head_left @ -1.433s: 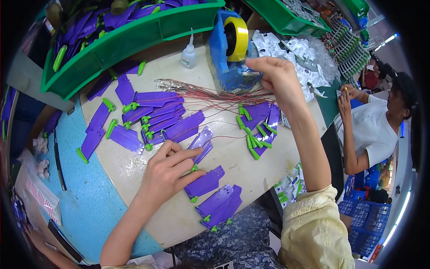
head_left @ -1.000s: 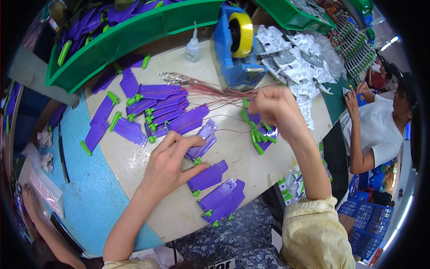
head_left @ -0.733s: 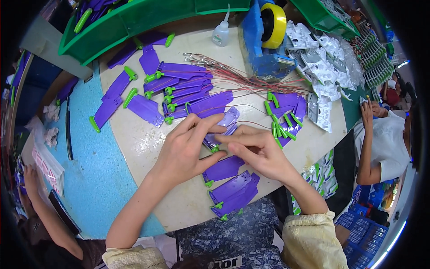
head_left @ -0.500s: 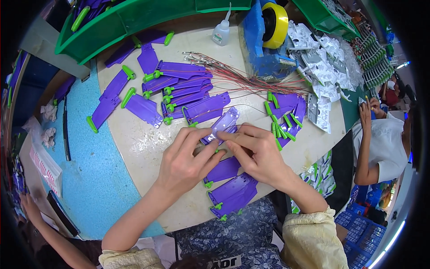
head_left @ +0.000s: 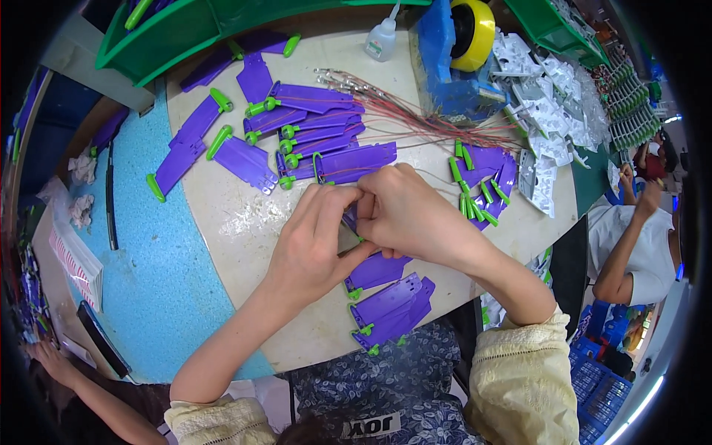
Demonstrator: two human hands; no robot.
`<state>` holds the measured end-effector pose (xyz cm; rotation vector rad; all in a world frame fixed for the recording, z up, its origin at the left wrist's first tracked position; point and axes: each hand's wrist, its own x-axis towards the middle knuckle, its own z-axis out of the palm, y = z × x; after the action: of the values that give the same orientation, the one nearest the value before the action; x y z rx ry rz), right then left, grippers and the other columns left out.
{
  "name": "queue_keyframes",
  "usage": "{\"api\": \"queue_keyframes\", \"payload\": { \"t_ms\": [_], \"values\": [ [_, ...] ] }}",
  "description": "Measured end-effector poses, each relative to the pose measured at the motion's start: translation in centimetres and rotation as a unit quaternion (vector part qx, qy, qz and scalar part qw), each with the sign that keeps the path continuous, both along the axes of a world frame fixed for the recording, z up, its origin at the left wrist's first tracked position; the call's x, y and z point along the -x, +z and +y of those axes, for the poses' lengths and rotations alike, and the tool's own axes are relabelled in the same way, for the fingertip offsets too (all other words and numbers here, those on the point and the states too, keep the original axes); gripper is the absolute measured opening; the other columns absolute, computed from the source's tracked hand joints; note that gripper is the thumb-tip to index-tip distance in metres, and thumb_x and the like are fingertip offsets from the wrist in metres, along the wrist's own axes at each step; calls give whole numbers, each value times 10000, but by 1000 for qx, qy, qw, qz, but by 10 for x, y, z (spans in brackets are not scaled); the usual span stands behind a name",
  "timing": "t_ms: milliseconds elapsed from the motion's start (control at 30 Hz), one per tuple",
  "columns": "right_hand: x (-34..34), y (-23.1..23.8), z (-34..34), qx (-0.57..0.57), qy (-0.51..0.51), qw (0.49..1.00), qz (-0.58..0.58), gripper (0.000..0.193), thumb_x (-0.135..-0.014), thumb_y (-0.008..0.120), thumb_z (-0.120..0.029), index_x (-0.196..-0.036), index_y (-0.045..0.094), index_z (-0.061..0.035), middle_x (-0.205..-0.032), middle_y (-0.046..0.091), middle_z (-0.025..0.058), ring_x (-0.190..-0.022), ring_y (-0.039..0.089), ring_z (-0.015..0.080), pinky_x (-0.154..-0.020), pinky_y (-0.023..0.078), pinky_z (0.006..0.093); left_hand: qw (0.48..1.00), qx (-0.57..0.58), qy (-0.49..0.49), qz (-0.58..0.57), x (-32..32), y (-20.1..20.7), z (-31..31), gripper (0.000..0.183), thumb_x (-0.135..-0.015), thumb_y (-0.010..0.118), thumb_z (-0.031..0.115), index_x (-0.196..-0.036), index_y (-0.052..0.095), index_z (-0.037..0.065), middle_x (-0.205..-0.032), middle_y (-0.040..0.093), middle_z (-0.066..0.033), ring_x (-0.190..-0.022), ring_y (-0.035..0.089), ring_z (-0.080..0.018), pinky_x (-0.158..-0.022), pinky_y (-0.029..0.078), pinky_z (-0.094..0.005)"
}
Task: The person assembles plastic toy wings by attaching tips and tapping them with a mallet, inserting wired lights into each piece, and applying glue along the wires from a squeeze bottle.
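Observation:
My left hand (head_left: 308,241) is closed around a purple plastic part (head_left: 350,218), which lies mostly hidden between my hands over the middle of the table. Against it, my right hand (head_left: 411,215) has its fingers bent and pinched together; what they grip is covered. Just beyond my fingertips, a purple panel with a green end (head_left: 360,163) lies beside a row of similar panels. Nearer my body are more purple panels with green tips (head_left: 393,310). Thin red wires (head_left: 423,122) run across the table behind my hands.
Purple pieces with green tips (head_left: 486,182) are piled at the right. Behind stand a squeeze bottle (head_left: 380,41), a blue tape dispenser (head_left: 445,89) with yellow reel, and white-grey plastic parts (head_left: 545,111). A green bin (head_left: 215,33) edges the far left. Other people's arms show at both sides.
My right hand has moved left and up over the purple part, now covering most of it. Its fingers meet my left hand's. The whole view has shifted slightly.

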<state>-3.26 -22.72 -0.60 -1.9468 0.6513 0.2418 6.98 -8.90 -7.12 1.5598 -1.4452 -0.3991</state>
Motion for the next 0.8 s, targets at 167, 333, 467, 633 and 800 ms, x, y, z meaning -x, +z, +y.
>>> {"api": "queue_keyframes", "payload": {
  "t_ms": [167, 333, 467, 633, 800],
  "values": [
    [32, 17, 14, 132, -147, 957, -213, 94, -803, 713, 37, -872, 651, 17, -700, 663, 86, -604, 665, 158, -551, 524, 273, 981, -2, 59, -185, 0, 17, 7, 565, -665, 832, 231, -1140, 606, 27, -1171, 575, -126, -1069, 545, -307, -880, 415, -420],
    [26, 4, -17, 352, -105, 885, -287, 162, -758, 701, 62, -901, 647, 11, -848, 622, 130, -758, 651, 266, -667, 517, 349, 979, -29, 46, -198, 5, 12, 23, 405, -684, 797, 220, -1013, 641, 44, -1096, 604, -99, -1003, 563, -303, -887, 389, -417],
    [16, -20, -17, 325, -66, 902, -278, 134, -781, 688, 22, -909, 651, 4, -894, 628, 145, -862, 634, 338, -737, 508, 414, 981, -26, 50, -185, 8, 15, 33, 408, -660, 797, 163, -1011, 638, 29, -1080, 608, -108, -987, 558, -316, -849, 430, -423],
    [5, -25, -20, 340, -46, 897, -278, 123, -788, 683, 22, -904, 644, 9, -889, 623, 150, -848, 633, 338, -728, 509, 414, 986, -20, 55, -156, 5, 15, 29, 427, -653, 798, 136, -1032, 638, 21, -1050, 597, -113, -974, 555, -325, -853, 456, -433],
    [20, -17, -40, 393, -199, 855, -273, 93, -828, 692, 52, -901, 639, 31, -843, 650, 92, -739, 640, 175, -663, 500, 278, 962, -58, 101, -248, -23, 16, 9, 734, -641, 821, 297, -1287, 556, 71, -1372, 442, -180, -1271, 394, -395, -1059, 291, -535]
  ]
}}
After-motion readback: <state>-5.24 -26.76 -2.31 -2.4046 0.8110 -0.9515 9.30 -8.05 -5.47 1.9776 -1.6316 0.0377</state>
